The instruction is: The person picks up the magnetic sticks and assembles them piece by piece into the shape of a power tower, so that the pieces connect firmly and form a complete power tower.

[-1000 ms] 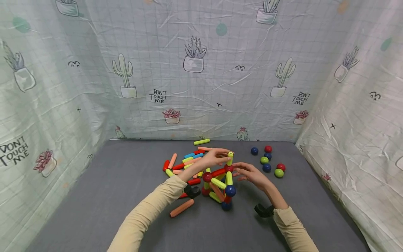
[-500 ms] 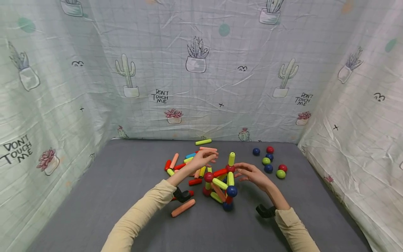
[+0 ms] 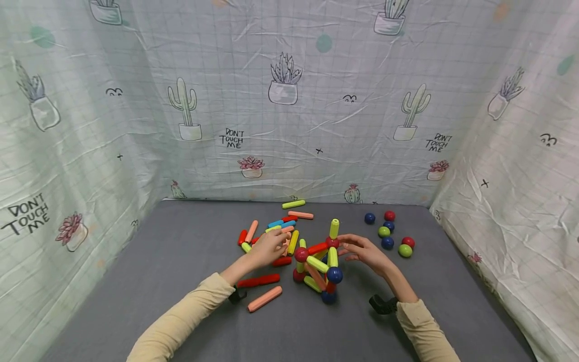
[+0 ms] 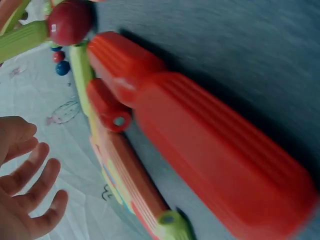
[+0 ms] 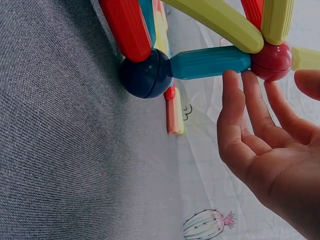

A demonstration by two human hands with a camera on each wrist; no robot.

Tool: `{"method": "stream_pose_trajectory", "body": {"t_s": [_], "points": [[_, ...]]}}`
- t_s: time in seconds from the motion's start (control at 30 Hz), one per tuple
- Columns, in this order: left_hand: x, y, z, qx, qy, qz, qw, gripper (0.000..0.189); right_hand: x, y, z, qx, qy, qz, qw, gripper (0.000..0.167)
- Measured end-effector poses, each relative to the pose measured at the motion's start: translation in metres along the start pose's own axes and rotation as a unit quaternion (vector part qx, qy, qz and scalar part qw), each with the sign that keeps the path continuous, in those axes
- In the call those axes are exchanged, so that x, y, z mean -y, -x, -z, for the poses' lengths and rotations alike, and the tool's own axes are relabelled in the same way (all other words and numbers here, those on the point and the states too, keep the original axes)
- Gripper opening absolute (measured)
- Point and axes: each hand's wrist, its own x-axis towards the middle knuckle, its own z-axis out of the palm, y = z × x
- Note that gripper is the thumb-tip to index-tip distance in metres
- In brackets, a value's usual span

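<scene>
A frame of magnetic sticks and balls stands in mid-table, with a yellow-green stick [image 3: 334,229] upright on its top red ball [image 3: 332,243]. My right hand [image 3: 368,253] is at its right side. In the right wrist view, that hand's relaxed fingertips touch the red ball [image 5: 272,62] and the end of a teal stick [image 5: 210,62], which runs to a dark blue ball [image 5: 145,75]. Left of the frame, my left hand [image 3: 266,248] hovers over loose sticks. Its fingers are loosely bent with nothing between them, as the left wrist view shows of the hand [image 4: 30,185].
Loose sticks lie around the left hand, among them a yellow stick [image 3: 293,243], a long red stick [image 3: 259,280] and an orange stick [image 3: 265,299]. Several loose balls, including a green ball [image 3: 405,250], lie at the back right. A printed curtain [image 3: 316,120] encloses the table.
My left hand has let go of the upright yellow-green stick on top of the frame and moved left and down to the loose sticks. My right hand stays at the frame.
</scene>
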Motion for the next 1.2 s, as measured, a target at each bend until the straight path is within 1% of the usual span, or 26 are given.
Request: {"method": "stream_pose_trajectory", "body": {"t_s": [0.03,0.07,0.13,0.23,0.3,0.4,0.5,0.53,0.6,0.7,0.83,0.93,1.0,1.07,1.13,1.2], "points": [[0.001,0.002,0.000,-0.008,-0.038,-0.017,0.9991,0.013,0.000,0.000,0.000,0.000,0.000,0.000,1.0000,0.047],[0.003,0.004,0.000,-0.016,-0.083,-0.036,0.9957,0.015,0.000,0.000,0.000,0.000,0.000,0.000,1.0000,0.048],[0.006,0.009,-0.002,-0.021,-0.151,-0.069,0.9859,0.012,0.001,0.000,0.000,-0.001,-0.001,-0.001,1.0000,0.048],[0.009,0.016,-0.005,-0.010,-0.222,-0.107,0.9691,0.013,0.001,0.000,0.000,-0.001,-0.004,-0.003,1.0000,0.049],[0.009,0.020,-0.008,0.005,-0.256,-0.126,0.9585,0.017,0.001,0.000,0.001,-0.002,-0.004,-0.005,1.0000,0.050],[0.009,0.024,-0.011,0.032,-0.300,-0.141,0.9430,0.028,0.000,0.000,0.001,-0.001,-0.004,-0.006,1.0000,0.050],[0.008,0.026,-0.014,0.063,-0.319,-0.140,0.9353,0.033,-0.002,0.000,0.001,0.000,-0.002,-0.005,1.0000,0.049],[0.007,0.027,-0.014,0.072,-0.321,-0.137,0.9344,0.033,-0.002,-0.001,0.001,0.000,-0.001,-0.005,1.0000,0.048],[0.006,0.028,-0.015,0.087,-0.317,-0.127,0.9357,0.033,-0.002,-0.001,0.001,0.002,0.000,-0.005,1.0000,0.047],[0.004,0.029,-0.015,0.097,-0.307,-0.109,0.9405,0.033,-0.003,-0.001,0.001,0.003,-0.001,-0.006,1.0000,0.047],[0.004,0.030,-0.013,0.102,-0.299,-0.098,0.9438,0.036,-0.003,-0.001,0.000,0.002,-0.002,-0.005,1.0000,0.047],[0.004,0.030,-0.009,0.095,-0.295,-0.097,0.9458,0.035,-0.002,-0.001,0.000,0.002,-0.001,-0.006,1.0000,0.047],[0.004,0.030,-0.006,0.079,-0.274,-0.091,0.9542,0.034,-0.002,0.000,0.000,0.002,-0.001,-0.007,1.0000,0.047],[0.003,0.029,-0.002,0.056,-0.234,-0.080,0.9673,0.036,-0.001,0.000,0.000,0.001,-0.001,-0.007,1.0000,0.046],[0.002,0.028,0.002,0.036,-0.173,-0.069,0.9819,0.038,-0.001,0.000,0.000,0.001,-0.001,-0.007,1.0000,0.047],[-0.002,0.026,0.007,0.022,-0.092,-0.050,0.9942,0.041,0.000,0.000,0.000,0.000,-0.002,-0.007,1.0000,0.047]]}}
